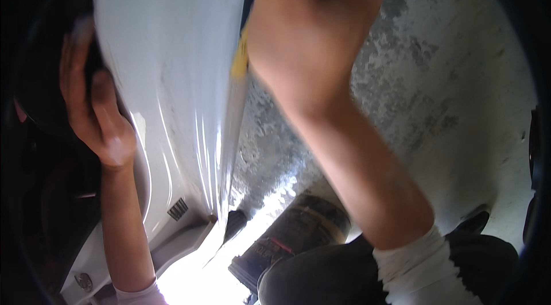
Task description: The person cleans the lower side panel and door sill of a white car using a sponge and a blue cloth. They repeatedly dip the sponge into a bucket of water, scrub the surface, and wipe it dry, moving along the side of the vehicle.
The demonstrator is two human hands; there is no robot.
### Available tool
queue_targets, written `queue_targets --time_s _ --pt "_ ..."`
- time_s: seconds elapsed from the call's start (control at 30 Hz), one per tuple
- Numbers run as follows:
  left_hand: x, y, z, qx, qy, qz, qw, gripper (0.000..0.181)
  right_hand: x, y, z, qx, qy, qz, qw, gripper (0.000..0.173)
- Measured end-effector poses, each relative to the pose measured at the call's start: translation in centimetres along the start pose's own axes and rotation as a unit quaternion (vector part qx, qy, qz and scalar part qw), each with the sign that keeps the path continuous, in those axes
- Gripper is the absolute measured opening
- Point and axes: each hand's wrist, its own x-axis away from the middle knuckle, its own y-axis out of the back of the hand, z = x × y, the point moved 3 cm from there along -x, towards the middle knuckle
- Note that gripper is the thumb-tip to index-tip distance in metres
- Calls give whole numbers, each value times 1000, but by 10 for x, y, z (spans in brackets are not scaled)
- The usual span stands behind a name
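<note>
A white painted car body panel (172, 46) rises in front of me, with a curved left edge and glossy ridges low on its right side. At that left edge is my left hand (97, 111), its fingers stretched upward and its thumb apart from them, against a dark area. My right hand (314, 25) is motion-blurred at the top, just beside the panel's right edge. Its fingers run into the frame's upper border, so whatever they hold is hidden. Between that wrist and the panel shows a yellow strip (239, 57) with dark marks, lying along the edge.
Worn grey concrete floor (430, 68) spreads to the right. A dark cylindrical container (301, 231) bearing writing stands near my knee (318, 275). Strong glare washes out the lower middle. A small slotted vent (177, 209) and a metal latch fitting (83, 281) sit on the bodywork.
</note>
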Motion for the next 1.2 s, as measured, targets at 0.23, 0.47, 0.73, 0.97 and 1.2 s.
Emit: queue_targets --time_s 0.23,0.47,0.73,0.97,1.2 --pt "2 0 0 4 -13 -14 1000 51 62 -7 -5 -124 -62 14 990 61" --pt "6 -1 4 39 -17 -19 999 47 68 0 7 -119 -76 17 990 56" --pt "3 0 0 6 -22 -12 1000 49 31 -4 -2 -63 -41 5 997 59" --pt "4 -1 0 -14 -38 -17 999 49 12 -10 -5 -121 -41 -5 992 52" --pt "4 -3 4 1 -38 -17 999 50 68 -3 4 -110 -127 35 985 59"
